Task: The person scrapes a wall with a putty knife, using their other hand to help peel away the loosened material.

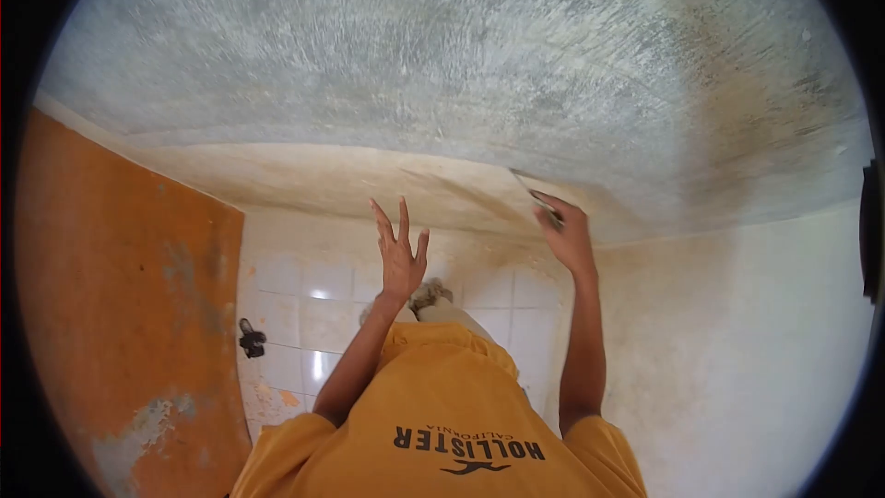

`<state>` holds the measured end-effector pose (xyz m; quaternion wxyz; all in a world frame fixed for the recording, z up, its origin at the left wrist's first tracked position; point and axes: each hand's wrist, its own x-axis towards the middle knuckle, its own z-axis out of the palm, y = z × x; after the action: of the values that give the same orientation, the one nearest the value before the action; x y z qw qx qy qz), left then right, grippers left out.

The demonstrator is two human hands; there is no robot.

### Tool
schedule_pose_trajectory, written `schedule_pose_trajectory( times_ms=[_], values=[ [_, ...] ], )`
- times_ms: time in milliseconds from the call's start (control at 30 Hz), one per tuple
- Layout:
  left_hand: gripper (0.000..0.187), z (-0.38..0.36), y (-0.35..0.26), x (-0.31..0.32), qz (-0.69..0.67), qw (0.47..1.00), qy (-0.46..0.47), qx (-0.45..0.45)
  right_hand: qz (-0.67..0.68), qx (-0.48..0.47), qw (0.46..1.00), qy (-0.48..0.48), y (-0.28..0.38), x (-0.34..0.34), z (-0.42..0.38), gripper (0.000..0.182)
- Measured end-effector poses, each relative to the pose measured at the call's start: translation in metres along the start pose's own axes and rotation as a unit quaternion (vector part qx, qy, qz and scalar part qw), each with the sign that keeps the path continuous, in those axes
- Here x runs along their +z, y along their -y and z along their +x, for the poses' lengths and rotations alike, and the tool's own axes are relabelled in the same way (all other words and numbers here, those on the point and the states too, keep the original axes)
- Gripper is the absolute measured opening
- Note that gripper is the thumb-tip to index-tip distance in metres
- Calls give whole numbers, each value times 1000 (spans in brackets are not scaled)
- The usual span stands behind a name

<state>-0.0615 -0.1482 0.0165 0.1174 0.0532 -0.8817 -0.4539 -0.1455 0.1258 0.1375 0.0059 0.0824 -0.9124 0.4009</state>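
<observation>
My right hand (564, 232) is shut on a thin-bladed scraper (535, 194). The blade tip touches the wall where the rough grey plaster (442, 55) meets a tan band (313, 180) below it. My left hand (399, 254) is raised beside it with its fingers spread; it holds nothing and is close to the tan band. Both bare forearms reach out from my yellow shirt (433, 424), which fills the bottom of the view.
An orange door (120, 314) with peeling paint and a black handle (251, 338) stands at the left. A white tiled floor (304, 295) lies below, with my foot (429, 295) on it. A pale stained wall (737, 341) closes the right side.
</observation>
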Motion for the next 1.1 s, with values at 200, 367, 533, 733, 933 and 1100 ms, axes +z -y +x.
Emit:
schedule_pose_trajectory(
  times_ms=[200,367,533,733,933,1100],
  values=[
    [79,23,-19,-14,-83,994,51,39,-42,60,997,17,41,-2,-5,30],
    [79,30,-4,-21,-126,992,-16,-12,-121,36,992,-12,45,-2,-7,31],
    [82,45,-8,-13,-9,997,-28,71,-113,-32,992,-42,33,-14,-7,31],
    [84,76,-34,18,-148,985,-15,82,-91,17,996,-13,23,24,-9,32],
    [88,70,-39,37,-80,992,-66,74,-118,111,986,31,36,-7,-13,30],
    [81,69,-54,37,-107,991,-76,40,-21,49,999,3,13,-5,-9,31]
  ],
)
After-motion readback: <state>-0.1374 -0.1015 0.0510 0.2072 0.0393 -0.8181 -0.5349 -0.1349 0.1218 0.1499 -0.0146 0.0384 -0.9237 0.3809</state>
